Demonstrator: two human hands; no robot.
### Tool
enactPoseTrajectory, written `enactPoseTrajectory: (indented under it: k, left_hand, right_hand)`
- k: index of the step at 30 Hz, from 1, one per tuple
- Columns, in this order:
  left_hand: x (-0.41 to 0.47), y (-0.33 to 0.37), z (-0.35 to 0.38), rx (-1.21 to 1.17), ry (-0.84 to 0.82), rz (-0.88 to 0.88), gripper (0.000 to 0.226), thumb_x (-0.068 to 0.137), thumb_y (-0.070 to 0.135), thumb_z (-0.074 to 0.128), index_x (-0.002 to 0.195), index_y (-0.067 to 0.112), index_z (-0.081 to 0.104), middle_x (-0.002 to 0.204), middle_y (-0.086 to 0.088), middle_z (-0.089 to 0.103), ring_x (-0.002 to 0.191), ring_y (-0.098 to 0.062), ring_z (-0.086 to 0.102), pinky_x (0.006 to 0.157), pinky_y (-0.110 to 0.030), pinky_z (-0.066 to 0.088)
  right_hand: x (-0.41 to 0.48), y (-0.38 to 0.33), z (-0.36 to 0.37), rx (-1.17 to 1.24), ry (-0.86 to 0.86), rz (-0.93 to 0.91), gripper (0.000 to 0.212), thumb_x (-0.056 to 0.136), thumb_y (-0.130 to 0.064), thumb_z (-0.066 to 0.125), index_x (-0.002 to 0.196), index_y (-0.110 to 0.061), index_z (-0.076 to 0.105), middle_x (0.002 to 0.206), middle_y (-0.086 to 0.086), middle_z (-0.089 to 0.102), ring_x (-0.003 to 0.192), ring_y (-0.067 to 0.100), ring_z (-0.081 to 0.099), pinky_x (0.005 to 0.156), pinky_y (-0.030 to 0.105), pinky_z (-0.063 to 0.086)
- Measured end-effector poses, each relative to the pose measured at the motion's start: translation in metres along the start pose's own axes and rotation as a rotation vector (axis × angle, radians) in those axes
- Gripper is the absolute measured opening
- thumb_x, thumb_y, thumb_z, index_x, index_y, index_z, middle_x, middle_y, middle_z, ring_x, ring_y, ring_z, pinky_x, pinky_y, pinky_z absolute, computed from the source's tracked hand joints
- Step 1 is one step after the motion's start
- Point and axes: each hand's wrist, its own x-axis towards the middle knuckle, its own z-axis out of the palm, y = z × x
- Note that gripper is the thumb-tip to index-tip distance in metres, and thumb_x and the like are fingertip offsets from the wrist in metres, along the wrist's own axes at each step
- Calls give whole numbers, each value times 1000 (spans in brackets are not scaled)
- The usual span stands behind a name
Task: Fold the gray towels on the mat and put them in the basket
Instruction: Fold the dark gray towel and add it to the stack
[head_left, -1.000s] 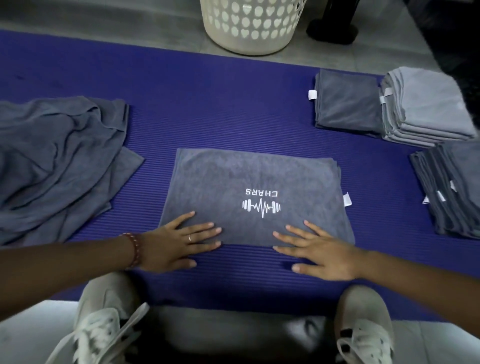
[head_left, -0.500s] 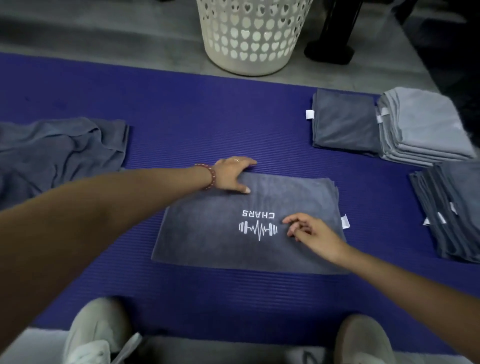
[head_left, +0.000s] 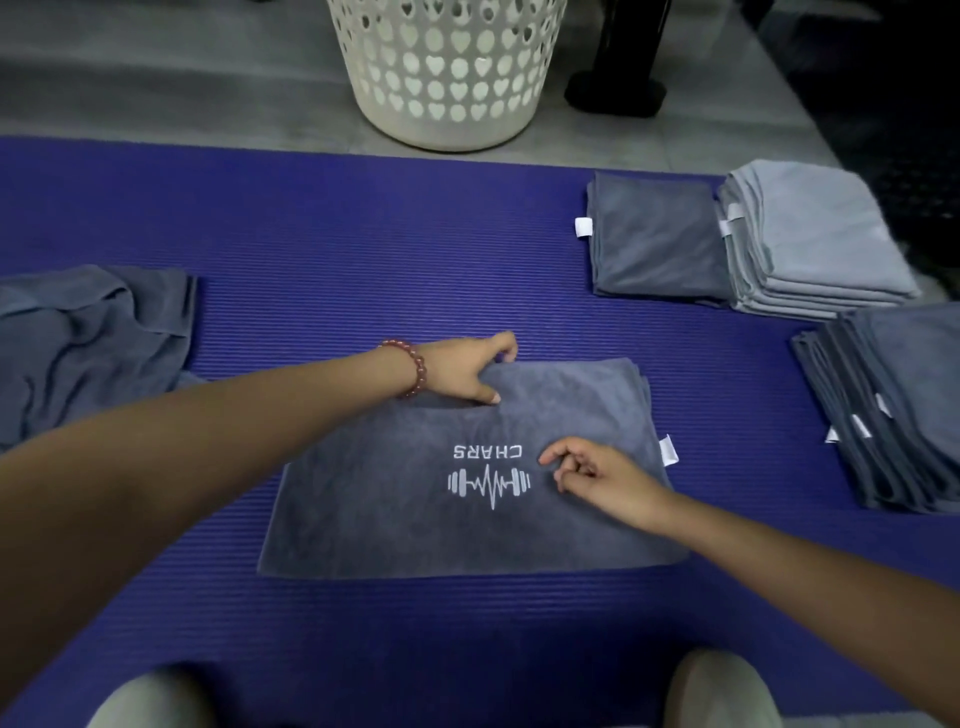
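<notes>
Gray towel (head_left: 467, 493) with the white CHARS logo lies folded and flat in the middle of the purple mat (head_left: 363, 249), right in front of me, its white tag (head_left: 668, 449) sticking out at the right edge. My left hand (head_left: 462, 371) is out at the far edge of it, thumb pressed on top and fingers curled over and under that edge, so I have the cloth gripped there; the red bead bracelet (head_left: 413, 369) sits on that wrist. My right hand (head_left: 597, 475) rests on top of the towel just right of the logo, fingers curled in loosely with the tips down on the cloth, and I cannot tell whether it has any of the fabric pinched or is only touching it. Off to my left on the mat there is a rumpled heap of unfolded towels (head_left: 93, 338), well apart from the one under my hands. Over on the right I see a dark folded towel (head_left: 654, 239) lying flat, touching a pale gray stack (head_left: 810, 239) beside it, and nearer to me a dark stack (head_left: 893, 405) with small white tags showing at its side. The white basket (head_left: 447, 78) with heart-shaped holes stands on the gray floor just past the far edge of the mat, straight ahead, with a black stand base (head_left: 615, 96) just to its right.
</notes>
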Motion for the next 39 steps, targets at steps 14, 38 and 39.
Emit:
enactPoseTrajectory:
  k: [14, 38, 39]
  left_hand:
    - [-95, 79, -63, -288, 401, 255, 33, 85, -1, 63, 112, 16, 68, 104, 18, 60, 102, 9, 55, 92, -6, 36]
    - [-155, 29, -111, -811, 946, -55, 39, 80, -5, 66, 116, 9, 63, 111, 0, 65, 94, -7, 63, 67, -8, 49]
    - [-148, 27, -109, -856, 942, -93, 40, 81, -6, 64, 118, 10, 62, 111, -1, 65, 95, -9, 62, 62, -7, 48]
  right_hand:
    - [-20, -59, -21, 295, 251, -30, 28, 91, -13, 60, 116, -20, 51, 93, 1, 52, 76, 6, 50, 71, 8, 43]
    - [10, -176, -108, 417, 251, -105, 46, 78, 13, 62, 116, -14, 64, 104, 8, 69, 90, 16, 64, 75, 19, 52]
    - [17, -174, -109, 421, 280, -73, 45, 78, 12, 61, 116, -13, 64, 106, 9, 68, 92, 17, 63, 77, 21, 51]
